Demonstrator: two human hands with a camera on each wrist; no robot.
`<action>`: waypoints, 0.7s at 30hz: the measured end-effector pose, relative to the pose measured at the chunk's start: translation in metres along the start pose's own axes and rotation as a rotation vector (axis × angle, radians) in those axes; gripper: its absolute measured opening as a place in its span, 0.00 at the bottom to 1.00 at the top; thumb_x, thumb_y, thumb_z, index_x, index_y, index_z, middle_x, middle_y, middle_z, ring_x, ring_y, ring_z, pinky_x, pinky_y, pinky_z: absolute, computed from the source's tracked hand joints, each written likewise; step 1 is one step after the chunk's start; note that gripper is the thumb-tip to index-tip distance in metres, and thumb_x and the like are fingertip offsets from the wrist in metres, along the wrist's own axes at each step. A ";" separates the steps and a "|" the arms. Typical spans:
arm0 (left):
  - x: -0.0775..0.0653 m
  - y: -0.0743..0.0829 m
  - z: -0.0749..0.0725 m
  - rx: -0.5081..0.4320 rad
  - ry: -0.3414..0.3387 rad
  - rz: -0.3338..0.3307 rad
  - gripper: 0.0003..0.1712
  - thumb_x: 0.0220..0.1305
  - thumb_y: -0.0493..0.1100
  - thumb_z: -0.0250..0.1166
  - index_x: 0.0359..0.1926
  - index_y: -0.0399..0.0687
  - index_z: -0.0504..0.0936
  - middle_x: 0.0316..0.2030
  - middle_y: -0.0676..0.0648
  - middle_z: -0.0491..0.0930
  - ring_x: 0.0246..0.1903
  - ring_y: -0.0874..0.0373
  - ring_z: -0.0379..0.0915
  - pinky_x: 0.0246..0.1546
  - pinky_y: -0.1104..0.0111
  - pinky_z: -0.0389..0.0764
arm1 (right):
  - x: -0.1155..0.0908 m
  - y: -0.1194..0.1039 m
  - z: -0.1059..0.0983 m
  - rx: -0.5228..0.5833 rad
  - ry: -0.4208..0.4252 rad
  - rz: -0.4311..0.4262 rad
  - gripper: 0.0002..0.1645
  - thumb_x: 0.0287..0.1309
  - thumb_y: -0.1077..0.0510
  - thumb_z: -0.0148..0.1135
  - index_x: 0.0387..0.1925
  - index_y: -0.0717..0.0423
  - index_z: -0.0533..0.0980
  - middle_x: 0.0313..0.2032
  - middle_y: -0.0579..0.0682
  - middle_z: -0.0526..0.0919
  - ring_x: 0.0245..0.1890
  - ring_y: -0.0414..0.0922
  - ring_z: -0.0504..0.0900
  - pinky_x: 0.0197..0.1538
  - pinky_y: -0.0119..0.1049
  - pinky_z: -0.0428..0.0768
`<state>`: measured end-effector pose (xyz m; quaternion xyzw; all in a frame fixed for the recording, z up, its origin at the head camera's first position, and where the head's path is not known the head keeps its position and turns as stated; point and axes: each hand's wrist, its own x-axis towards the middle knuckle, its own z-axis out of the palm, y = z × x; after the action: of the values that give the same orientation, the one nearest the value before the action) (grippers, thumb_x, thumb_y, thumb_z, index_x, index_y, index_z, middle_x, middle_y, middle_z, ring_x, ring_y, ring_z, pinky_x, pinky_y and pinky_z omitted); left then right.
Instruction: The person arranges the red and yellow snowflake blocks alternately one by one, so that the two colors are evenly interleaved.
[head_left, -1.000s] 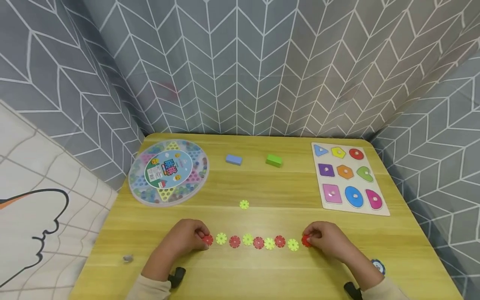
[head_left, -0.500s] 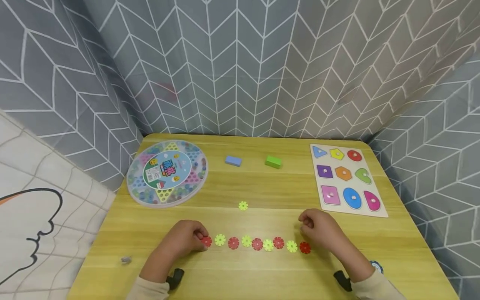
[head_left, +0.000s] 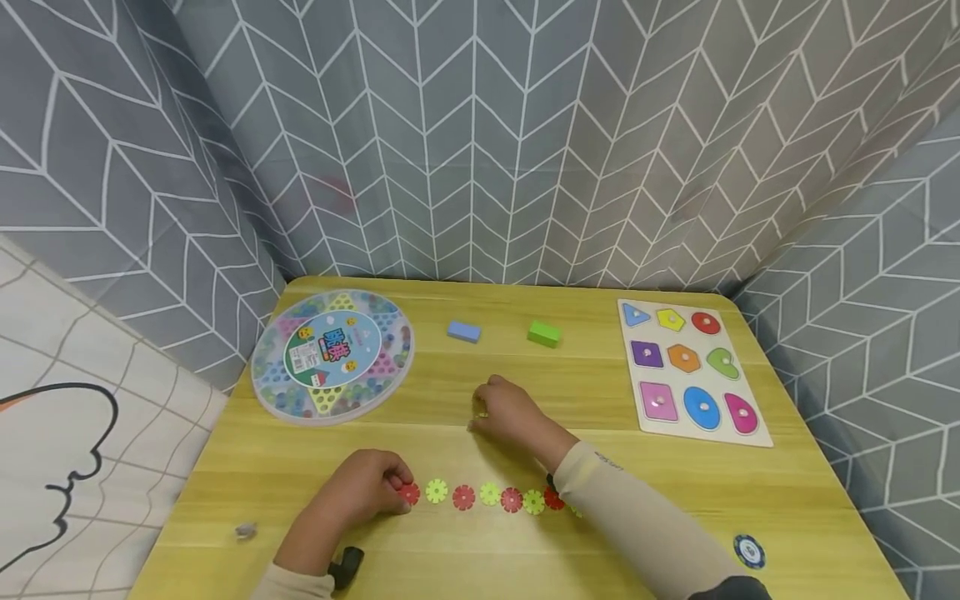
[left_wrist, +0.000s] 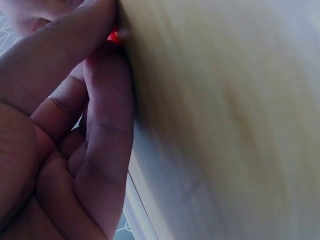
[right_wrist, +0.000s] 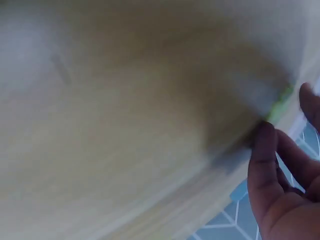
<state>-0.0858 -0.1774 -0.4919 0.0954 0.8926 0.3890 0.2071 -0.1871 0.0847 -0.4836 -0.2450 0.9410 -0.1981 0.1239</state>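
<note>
At the left end of a row of red and yellow-green plastic snowflake discs, my left hand pinches a red snowflake disc; only a red sliver shows between its fingertips in the left wrist view. My right hand reaches over the row to a lone yellow-green snowflake disc. Its thumb and fingers stand apart around this disc, and a fingertip is right at the disc's edge in the right wrist view. The row continues rightward with a yellow-green disc and a red disc. My right sleeve hides the row's right end.
A round Chinese checkers box lies at the back left. A blue block and a green block sit at the back. On the right are a shape puzzle board and a poker chip. A small grey object lies left.
My right hand has let go of the red disc at the row's right end and moved left and farther back to the lone yellow-green disc. My left hand has stayed at its red disc.
</note>
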 end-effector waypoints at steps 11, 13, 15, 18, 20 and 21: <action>0.000 -0.002 0.002 0.028 0.024 0.036 0.16 0.46 0.37 0.85 0.34 0.48 0.86 0.28 0.55 0.78 0.29 0.60 0.73 0.34 0.65 0.78 | 0.013 -0.010 0.010 -0.004 0.033 0.023 0.11 0.53 0.57 0.80 0.31 0.59 0.85 0.31 0.47 0.75 0.34 0.46 0.78 0.45 0.42 0.80; -0.001 -0.001 0.002 0.025 0.028 0.032 0.16 0.46 0.37 0.85 0.34 0.48 0.86 0.28 0.54 0.78 0.29 0.60 0.72 0.34 0.65 0.78 | 0.014 -0.010 0.010 -0.027 0.016 0.015 0.10 0.54 0.58 0.79 0.27 0.58 0.84 0.30 0.46 0.74 0.32 0.45 0.76 0.45 0.41 0.80; -0.001 0.000 0.001 0.021 0.029 0.031 0.16 0.46 0.37 0.85 0.34 0.47 0.86 0.28 0.54 0.78 0.29 0.59 0.72 0.34 0.64 0.78 | 0.014 -0.010 0.010 -0.048 -0.001 0.004 0.11 0.54 0.59 0.78 0.23 0.57 0.83 0.30 0.47 0.74 0.31 0.45 0.75 0.44 0.41 0.80; -0.001 0.000 0.001 0.010 0.026 0.031 0.16 0.46 0.37 0.85 0.35 0.47 0.86 0.28 0.54 0.78 0.29 0.59 0.72 0.33 0.64 0.78 | 0.013 -0.009 0.010 -0.075 -0.006 0.016 0.10 0.58 0.58 0.75 0.26 0.56 0.82 0.30 0.47 0.74 0.31 0.45 0.76 0.44 0.42 0.80; -0.001 -0.001 0.002 0.006 0.023 0.033 0.16 0.46 0.37 0.85 0.35 0.47 0.86 0.28 0.54 0.78 0.29 0.59 0.72 0.33 0.65 0.78 | 0.011 -0.009 0.010 -0.070 0.015 0.036 0.09 0.60 0.58 0.74 0.30 0.56 0.81 0.32 0.48 0.75 0.33 0.46 0.77 0.44 0.43 0.80; -0.001 -0.001 0.002 0.007 0.023 0.036 0.16 0.46 0.37 0.84 0.35 0.46 0.86 0.28 0.54 0.78 0.29 0.59 0.72 0.33 0.65 0.77 | 0.011 -0.009 0.010 -0.069 0.026 0.048 0.08 0.62 0.57 0.73 0.32 0.56 0.81 0.32 0.48 0.75 0.33 0.47 0.78 0.44 0.43 0.80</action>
<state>-0.0842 -0.1775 -0.4935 0.1076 0.8944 0.3906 0.1894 -0.1891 0.0690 -0.4904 -0.2240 0.9544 -0.1655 0.1078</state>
